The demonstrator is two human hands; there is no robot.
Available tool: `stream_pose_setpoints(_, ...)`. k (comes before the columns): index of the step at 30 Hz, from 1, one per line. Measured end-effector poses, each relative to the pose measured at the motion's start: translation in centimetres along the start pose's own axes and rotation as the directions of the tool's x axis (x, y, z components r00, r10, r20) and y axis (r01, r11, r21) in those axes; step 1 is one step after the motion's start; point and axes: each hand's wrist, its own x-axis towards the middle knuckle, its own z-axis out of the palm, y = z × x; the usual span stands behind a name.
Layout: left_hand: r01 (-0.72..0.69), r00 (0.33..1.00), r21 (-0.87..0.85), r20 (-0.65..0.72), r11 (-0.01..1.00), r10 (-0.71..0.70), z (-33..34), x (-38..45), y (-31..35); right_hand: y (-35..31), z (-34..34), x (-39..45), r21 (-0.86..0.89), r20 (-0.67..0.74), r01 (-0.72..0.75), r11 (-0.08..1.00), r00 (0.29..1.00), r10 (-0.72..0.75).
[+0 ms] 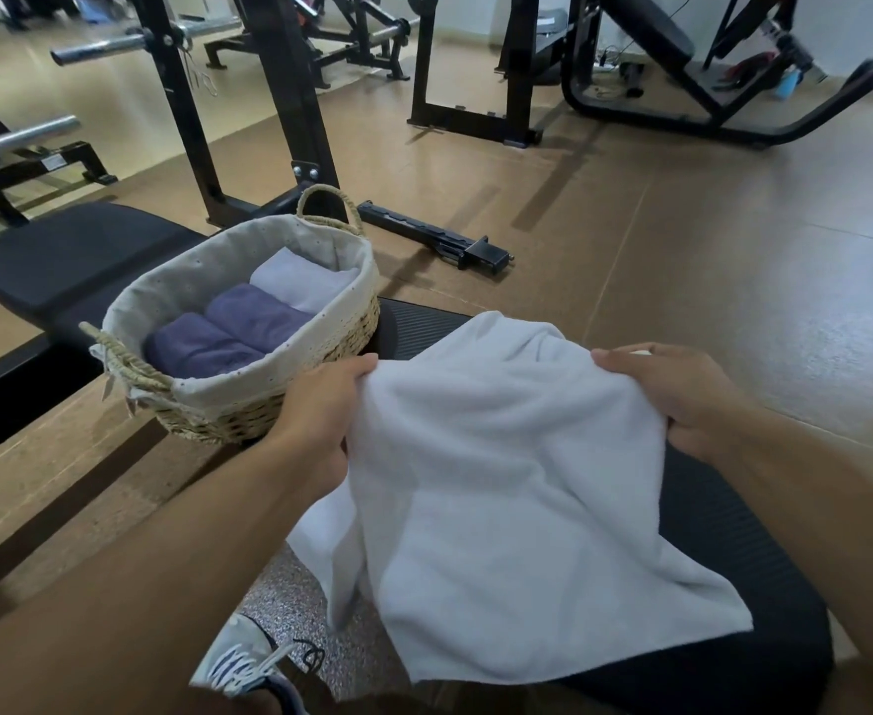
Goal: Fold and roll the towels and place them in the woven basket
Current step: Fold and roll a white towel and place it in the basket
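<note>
White towel (501, 487): held up over mat (733, 585), right of basket (279, 405); left hand (321, 405), right hand (682, 394) gripping upper edge. Basket: two purple rolls (228, 332), one white roll (295, 281).

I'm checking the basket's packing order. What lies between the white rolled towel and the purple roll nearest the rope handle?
In the head view, a second purple rolled towel lies between the white rolled towel and the near purple roll, inside the woven basket.
</note>
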Motion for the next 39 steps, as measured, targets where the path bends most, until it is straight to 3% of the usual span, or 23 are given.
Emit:
stream_pose_setpoints(5, 0.009, 1.0, -0.029, 0.01, 1.0, -0.009, 0.3, 0.2, -0.3, 0.4, 0.3, 0.8, -0.015, -0.11, 0.098, 0.995, 0.989, -0.099)
stream_pose_setpoints(10, -0.163, 0.986, -0.035, 0.015, 0.986, 0.164, 1.0, -1.2, -0.6, -0.2, 0.8, -0.7, 0.056, -0.136, 0.184, 0.981, 0.975, -0.175)
stream_pose_setpoints(16, -0.395, 0.905, -0.002, 0.167, 0.918, 0.39, 2.2, -6.1, -2.3, -0.9, 3.8, -7.7, 0.051, 0.114, 0.288, 0.956, 0.95, -0.292)
stream_pose_setpoints(22, -0.454, 0.87, 0.064, 0.246, 0.889, 0.427, 2.6, -7.5, -4.4, 0.3, 6.3, -10.4, 0.033, 0.15, 0.296, 0.955, 0.943, -0.297)
stream_pose_setpoints(33, -0.41, 0.891, 0.001, 0.211, 0.912, 0.401, 2.6, -7.4, -3.9, 0.3, 6.3, -10.4, 0.068, 0.059, 0.324, 0.943, 0.943, -0.328)
stream_pose_setpoints(39, -0.441, 0.871, -0.008, 0.236, 0.897, 0.43, 2.7, -7.7, -4.4, 0.5, 6.9, -11.2, 0.062, 0.068, 0.366, 0.929, 0.927, -0.37)
